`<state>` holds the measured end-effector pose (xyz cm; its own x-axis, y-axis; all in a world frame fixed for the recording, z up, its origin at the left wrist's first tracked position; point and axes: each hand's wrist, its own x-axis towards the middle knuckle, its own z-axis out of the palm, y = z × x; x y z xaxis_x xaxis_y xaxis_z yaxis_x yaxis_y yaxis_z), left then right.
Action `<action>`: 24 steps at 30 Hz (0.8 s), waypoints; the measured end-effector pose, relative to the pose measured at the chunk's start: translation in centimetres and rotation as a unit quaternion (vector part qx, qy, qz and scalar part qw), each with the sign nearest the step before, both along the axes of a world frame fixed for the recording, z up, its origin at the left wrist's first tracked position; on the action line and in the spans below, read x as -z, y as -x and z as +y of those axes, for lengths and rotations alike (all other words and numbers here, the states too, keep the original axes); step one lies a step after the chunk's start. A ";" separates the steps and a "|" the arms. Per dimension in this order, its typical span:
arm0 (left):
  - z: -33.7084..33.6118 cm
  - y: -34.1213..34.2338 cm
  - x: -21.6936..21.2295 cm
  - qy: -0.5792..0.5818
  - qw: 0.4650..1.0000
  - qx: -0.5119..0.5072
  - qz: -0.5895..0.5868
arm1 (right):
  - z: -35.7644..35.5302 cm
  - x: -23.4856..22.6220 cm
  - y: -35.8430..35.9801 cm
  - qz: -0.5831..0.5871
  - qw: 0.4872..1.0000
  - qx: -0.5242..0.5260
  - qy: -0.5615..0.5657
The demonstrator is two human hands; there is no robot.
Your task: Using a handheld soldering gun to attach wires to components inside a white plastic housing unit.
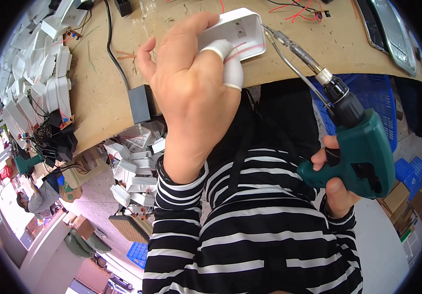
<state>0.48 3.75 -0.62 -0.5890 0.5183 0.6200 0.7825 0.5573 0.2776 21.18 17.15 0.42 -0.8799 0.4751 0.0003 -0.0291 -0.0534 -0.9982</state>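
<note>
White plastic housing [238, 34], a small rounded box, is lying at the near edge of the wooden workbench [103, 98], and the left hand [191, 93] is closing over it from above, fingers wrapped across its top. One of those fingers is wearing a white finger cot [228, 66], pressing against the side of the housing. Just to the right of that grip, the metal bit [294, 51] of a green power screwdriver [358, 147] is touching the housing's right end. The right hand [336, 183] is gripping the screwdriver's handle firmly, well below and to the right of the housing, with a finger lying at the trigger. Both forearms are showing black-and-white striped sleeves [181, 215]. Left of the left hand, a black cable [115, 54] is running across the bench to a small black box [141, 103]. Farther left, many more white housings [39, 73] are piling up in rows. Beyond the screwdriver, a blue crate [375, 95] is sitting under the bench.
</note>
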 end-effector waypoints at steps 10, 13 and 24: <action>0.9 0.2 0.7 -0.030 0.999 -0.026 0.023 | -0.5 0.2 -0.1 -0.030 0.999 -0.012 -0.002; 1.3 -0.6 -0.9 0.072 0.991 -0.044 0.103 | -0.9 0.1 -0.1 -0.033 0.999 0.008 0.006; 1.2 -0.5 -0.9 0.089 0.989 -0.036 0.110 | -1.0 0.1 -2.2 -0.068 0.997 -0.028 -0.007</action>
